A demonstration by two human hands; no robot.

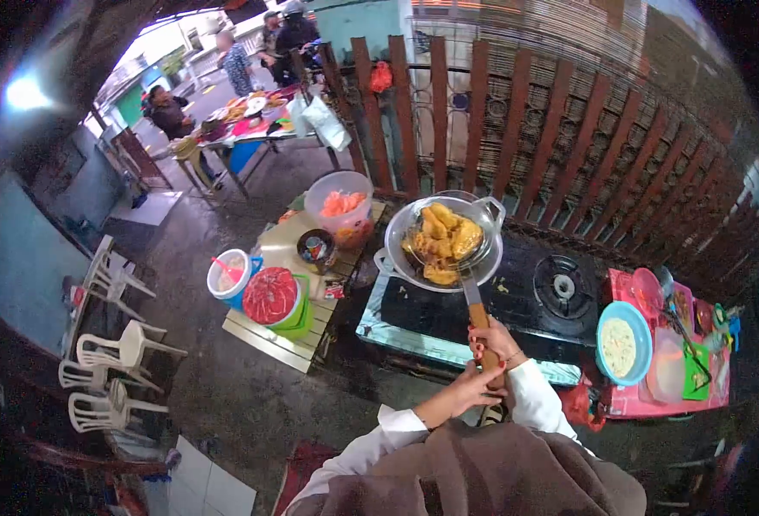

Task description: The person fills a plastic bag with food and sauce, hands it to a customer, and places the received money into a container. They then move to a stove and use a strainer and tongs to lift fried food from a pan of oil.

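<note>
Both hands grip the long wooden handle of a skimmer (pixel 477 316). My right hand (pixel 497 340) is wrapped round the middle of the handle, and my left hand (pixel 467 392) closes on it lower down, near my body. The skimmer's wire basket sits over a silver wok (pixel 393 232) with two loop handles. Golden-brown fried pieces (pixel 445 232) are heaped in the basket; their exact kind I cannot make out. Under the wok is a black-topped gas stove (pixel 517 301), whose right burner (pixel 563 286) is bare.
On the right, a pink-covered table (pixel 620 404) carries a blue basin of pale batter (pixel 620 342). A low wooden table (pixel 306 353) on the left holds tubs and a bowl. White plastic chairs (pixel 130 344) stand further left. Behind the stove runs a slatted fence (pixel 517 112); several people are beyond.
</note>
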